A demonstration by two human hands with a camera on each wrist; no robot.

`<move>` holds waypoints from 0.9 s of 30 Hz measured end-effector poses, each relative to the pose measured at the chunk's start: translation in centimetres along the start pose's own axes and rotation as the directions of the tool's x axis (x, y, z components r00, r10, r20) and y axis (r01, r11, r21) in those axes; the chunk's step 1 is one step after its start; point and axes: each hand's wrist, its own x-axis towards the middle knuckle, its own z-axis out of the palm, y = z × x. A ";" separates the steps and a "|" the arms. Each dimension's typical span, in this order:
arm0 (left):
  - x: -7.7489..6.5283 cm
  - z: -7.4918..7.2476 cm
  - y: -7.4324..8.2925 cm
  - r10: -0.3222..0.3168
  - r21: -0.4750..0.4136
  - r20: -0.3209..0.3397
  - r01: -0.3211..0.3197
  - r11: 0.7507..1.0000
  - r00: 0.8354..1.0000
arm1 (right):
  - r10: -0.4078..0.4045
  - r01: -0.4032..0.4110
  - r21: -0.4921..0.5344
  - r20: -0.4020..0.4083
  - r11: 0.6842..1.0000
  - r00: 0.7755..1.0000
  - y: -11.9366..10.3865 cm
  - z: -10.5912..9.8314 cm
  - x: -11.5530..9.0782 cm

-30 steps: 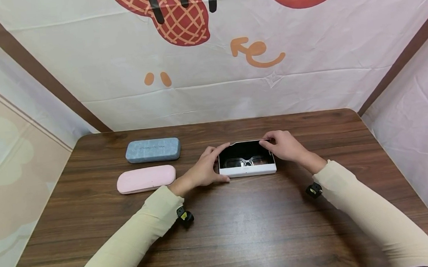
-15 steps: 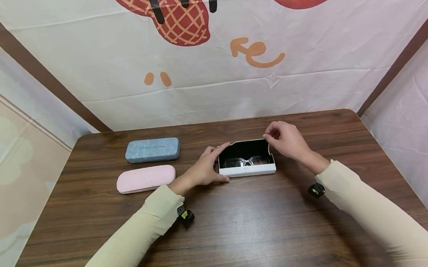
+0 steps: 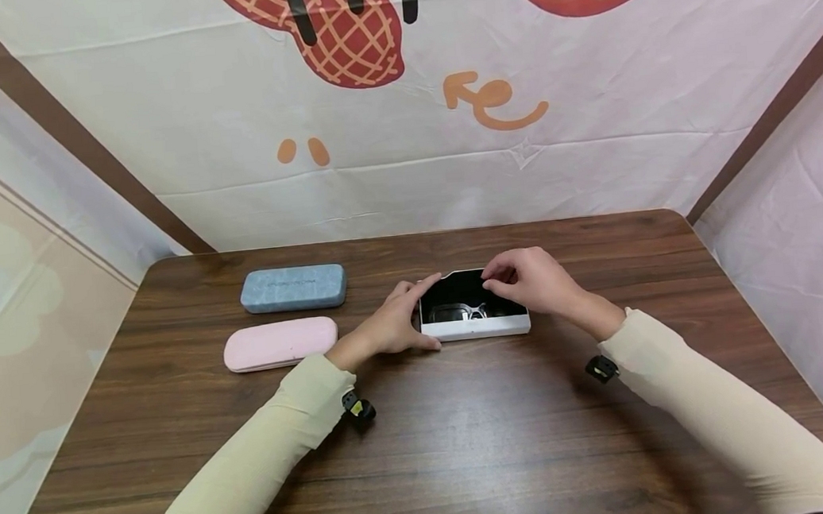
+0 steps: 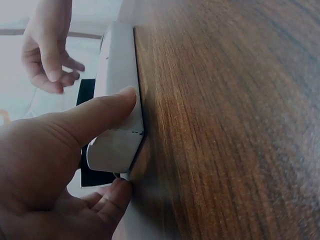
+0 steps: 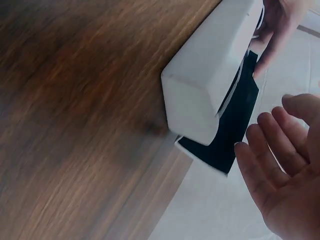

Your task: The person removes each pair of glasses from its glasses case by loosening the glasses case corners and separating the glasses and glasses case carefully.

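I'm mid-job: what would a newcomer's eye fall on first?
Probably the open white case mid-table, with glasses inside, in the grip of the left hand at its left end, the right hand by its right. Next, the closed blue case and pink case on the left, then the red prints on the backdrop above.

We take this for a makeshift recording booth: a creased white fabric backdrop [image 3: 407, 193] with red and orange cartoon prints [image 3: 354, 46] hangs at twelve o'clock, while a flower-patterned sheet [image 3: 9, 341] closes in at nine and a whitish sheet [image 3: 805, 245] at three. We see a wood-grain table [image 3: 468, 444] at six, and black wrist cameras [image 3: 360, 410] at seven and four. We cannot tell what building holds it.
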 end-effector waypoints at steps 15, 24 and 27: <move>0.3 0.0 -0.3 -0.001 0.000 0.016 0.001 1.000 1.000 | -0.062 0.065 -0.009 0.183 0.998 0.981 -0.9 2.1 0.5; 0.1 0.0 -0.1 0.008 -0.009 0.012 -0.008 1.000 1.000 | -0.098 0.120 -0.083 0.231 0.989 0.968 -1.0 2.5 0.5; 0.1 -0.1 -0.1 0.011 -0.008 0.014 -0.011 1.000 1.000 | -0.085 0.108 -0.087 0.242 0.990 0.967 -1.0 2.5 0.4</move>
